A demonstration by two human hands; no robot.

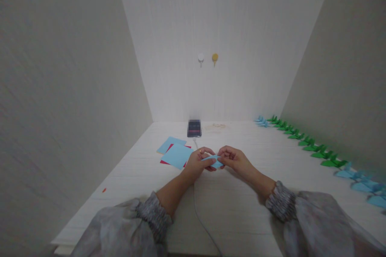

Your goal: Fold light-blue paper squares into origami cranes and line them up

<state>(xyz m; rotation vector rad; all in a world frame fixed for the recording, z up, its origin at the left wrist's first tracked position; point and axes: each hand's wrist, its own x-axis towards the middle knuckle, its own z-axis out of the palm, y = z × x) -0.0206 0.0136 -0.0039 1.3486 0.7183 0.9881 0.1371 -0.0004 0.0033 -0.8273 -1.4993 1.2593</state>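
Between my two hands is a small folded piece of light blue origami paper (pixel 214 162), held just above the table. My left hand (pixel 199 161) pinches its left part, thumb on top and fingers behind and beneath. On the other side, my right hand (pixel 233 158) grips the right end between thumb and fingers. Parts of the folds are covered by the fingers. Close by on the left lie square sheets of paper (pixel 177 155), light blue ones over red, with another blue sheet (pixel 169 143) behind them.
A phone (pixel 194 128) leans near the back wall, its white cable (pixel 201 223) running forward under my hands. Along the right wall stretches a row of folded green paper figures (pixel 308 143), with blue ones (pixel 363 182) at its near end. An orange scrap (pixel 104 190) lies left.
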